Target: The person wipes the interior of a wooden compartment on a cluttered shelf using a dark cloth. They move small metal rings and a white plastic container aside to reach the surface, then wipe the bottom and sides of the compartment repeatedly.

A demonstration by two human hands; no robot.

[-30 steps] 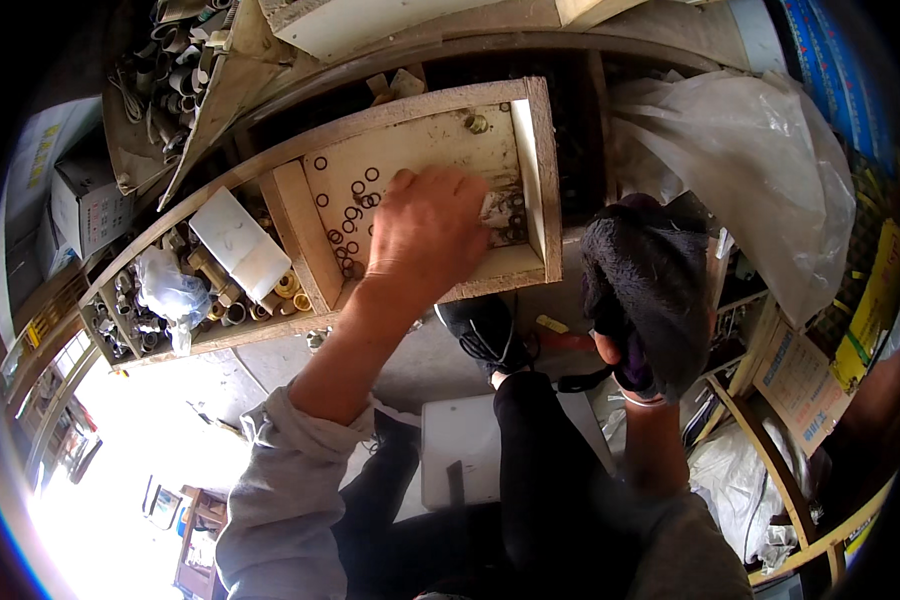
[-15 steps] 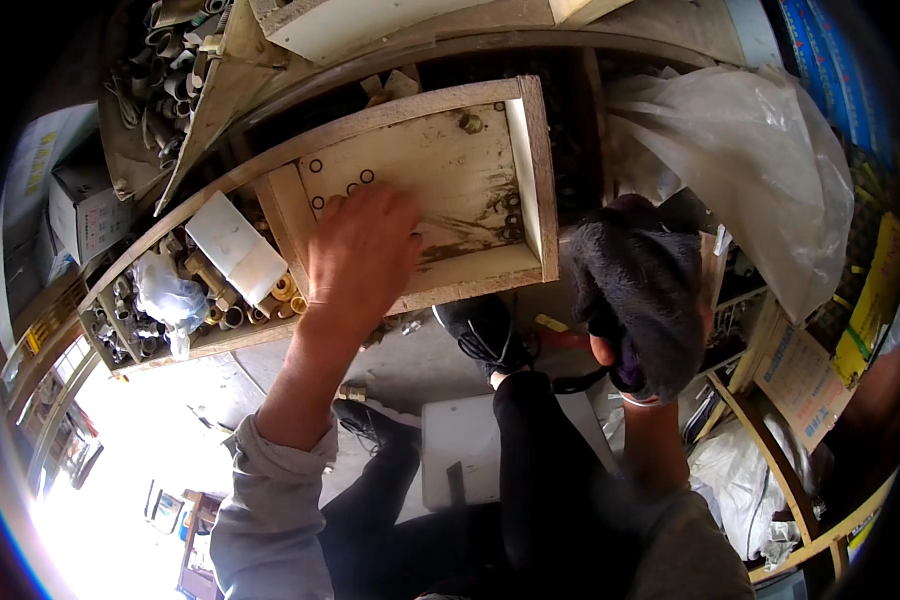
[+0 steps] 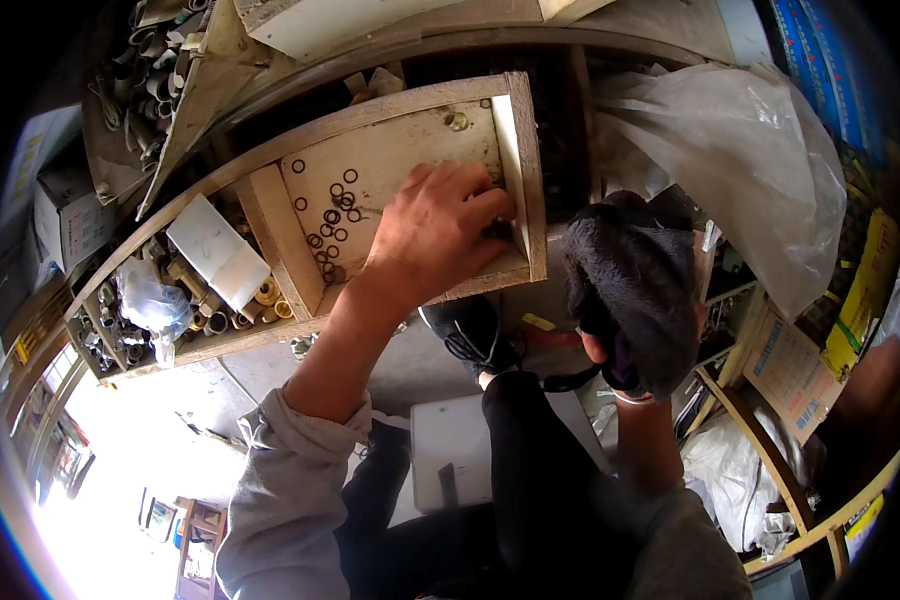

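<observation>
My left hand (image 3: 438,222) reaches into a shallow wooden drawer compartment (image 3: 410,133) with a pale, stained bottom. Its fingers curl down at the right end, closed about a dark clump of small rings (image 3: 497,229), partly hidden by the fingers. More thin dark rings (image 3: 341,200), probably rubber, lie scattered over the left part of the compartment. A small dull fitting (image 3: 456,121) sits near the far right corner. To the right of the drawer, my right hand (image 3: 595,347) grips a dark fuzzy cloth (image 3: 632,290), which covers most of that hand.
Left of the rings, another compartment holds brass fittings (image 3: 268,291), a white plastic box (image 3: 218,250) and a plastic bag (image 3: 154,297). A large clear plastic sheet (image 3: 740,150) hangs at the right. Beneath the drawer are my shoe (image 3: 467,335) and a white stool-like surface (image 3: 450,440).
My left hand has moved right across the compartment, from the left part to the right end. Many rings now show where it was. My right hand still grips the cloth.
</observation>
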